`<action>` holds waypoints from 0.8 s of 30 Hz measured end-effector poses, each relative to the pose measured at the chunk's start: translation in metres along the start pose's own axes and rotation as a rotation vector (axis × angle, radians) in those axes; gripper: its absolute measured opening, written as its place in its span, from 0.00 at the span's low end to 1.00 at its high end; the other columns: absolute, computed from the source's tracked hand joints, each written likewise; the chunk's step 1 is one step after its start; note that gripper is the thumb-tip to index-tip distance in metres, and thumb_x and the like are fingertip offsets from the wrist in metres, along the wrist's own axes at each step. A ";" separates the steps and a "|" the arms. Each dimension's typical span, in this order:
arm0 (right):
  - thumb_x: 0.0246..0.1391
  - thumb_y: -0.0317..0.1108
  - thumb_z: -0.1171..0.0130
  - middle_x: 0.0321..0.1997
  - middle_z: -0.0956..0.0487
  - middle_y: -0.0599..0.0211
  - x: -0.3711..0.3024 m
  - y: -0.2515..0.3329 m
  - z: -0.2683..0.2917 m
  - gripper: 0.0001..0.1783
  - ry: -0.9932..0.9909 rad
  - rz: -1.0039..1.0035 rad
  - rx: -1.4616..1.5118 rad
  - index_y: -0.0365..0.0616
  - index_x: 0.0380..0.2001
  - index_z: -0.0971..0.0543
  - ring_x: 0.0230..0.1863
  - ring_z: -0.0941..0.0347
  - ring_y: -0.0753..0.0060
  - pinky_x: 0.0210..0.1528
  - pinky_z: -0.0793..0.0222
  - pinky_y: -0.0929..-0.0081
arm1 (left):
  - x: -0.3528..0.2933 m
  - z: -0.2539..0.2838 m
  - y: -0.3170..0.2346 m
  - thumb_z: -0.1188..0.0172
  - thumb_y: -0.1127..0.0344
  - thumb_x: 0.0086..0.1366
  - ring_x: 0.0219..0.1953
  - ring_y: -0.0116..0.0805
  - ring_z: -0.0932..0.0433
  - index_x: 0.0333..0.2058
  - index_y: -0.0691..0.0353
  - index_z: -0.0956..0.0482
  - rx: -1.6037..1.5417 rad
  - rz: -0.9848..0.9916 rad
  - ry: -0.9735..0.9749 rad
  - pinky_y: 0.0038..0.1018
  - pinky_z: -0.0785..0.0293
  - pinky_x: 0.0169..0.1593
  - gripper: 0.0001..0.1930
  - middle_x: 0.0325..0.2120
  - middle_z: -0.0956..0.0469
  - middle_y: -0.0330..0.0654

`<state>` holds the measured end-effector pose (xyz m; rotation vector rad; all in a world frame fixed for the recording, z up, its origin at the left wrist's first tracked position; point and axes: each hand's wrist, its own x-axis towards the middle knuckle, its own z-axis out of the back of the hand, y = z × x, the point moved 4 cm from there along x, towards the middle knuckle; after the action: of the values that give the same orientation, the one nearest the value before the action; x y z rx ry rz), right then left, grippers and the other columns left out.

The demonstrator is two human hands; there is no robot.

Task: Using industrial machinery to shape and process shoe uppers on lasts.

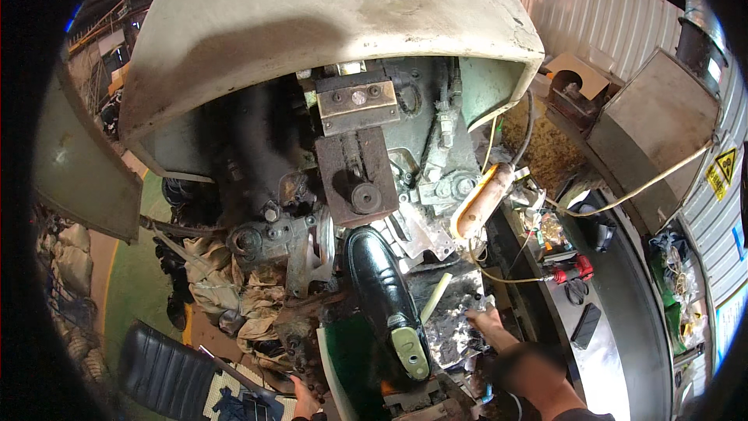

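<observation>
The machine (pixel 354 160) carries a black shoe (pixel 370 269) on a pale green last (pixel 407 341), toe toward the machine head. On the bench (pixel 609 378) at right lie a red tool (pixel 575 268), a dark phone (pixel 586 326) and, between them, a coiled black cable (pixel 576 292). The green floor (pixel 123 288) at left bears several dark shoes (pixel 176 313).

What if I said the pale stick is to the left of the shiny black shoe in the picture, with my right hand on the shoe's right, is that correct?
Not quite: the pale stick is to the right of the shiny black shoe, as the head view shows. Your right hand is indeed on the shoe's right.
</observation>
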<state>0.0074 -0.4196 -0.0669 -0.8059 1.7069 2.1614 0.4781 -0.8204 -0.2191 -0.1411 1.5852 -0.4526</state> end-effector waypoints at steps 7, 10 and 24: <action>0.52 0.25 0.33 0.67 0.32 0.41 -0.030 0.021 -0.007 0.64 0.114 0.023 0.032 0.33 0.72 0.74 0.57 0.26 0.59 0.53 0.27 0.68 | -0.026 -0.063 0.008 0.59 0.25 0.66 0.60 0.49 0.31 0.72 0.47 0.54 -0.011 -0.064 -0.314 0.53 0.30 0.56 0.45 0.63 0.33 0.47; 0.52 0.31 0.30 0.68 0.34 0.39 -0.042 0.025 0.001 0.60 0.104 0.022 0.004 0.29 0.71 0.64 0.71 0.41 0.51 0.69 0.40 0.60 | -0.025 -0.048 0.008 0.52 0.31 0.68 0.63 0.51 0.33 0.73 0.49 0.61 -0.058 -0.092 -0.336 0.53 0.31 0.58 0.47 0.66 0.37 0.48; 0.69 0.48 0.48 0.50 0.20 0.62 -0.155 0.139 -0.132 0.19 0.838 -0.133 0.404 0.45 0.52 0.29 0.44 0.22 0.68 0.49 0.25 0.68 | -0.290 -0.228 -0.103 0.45 0.52 0.72 0.54 0.44 0.25 0.58 0.66 0.28 -0.103 -0.399 0.827 0.41 0.29 0.60 0.25 0.50 0.22 0.47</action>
<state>0.0922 -0.5632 0.1140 -1.7788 2.2442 1.3633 0.2578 -0.7642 0.0895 -0.3886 2.4081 -0.8048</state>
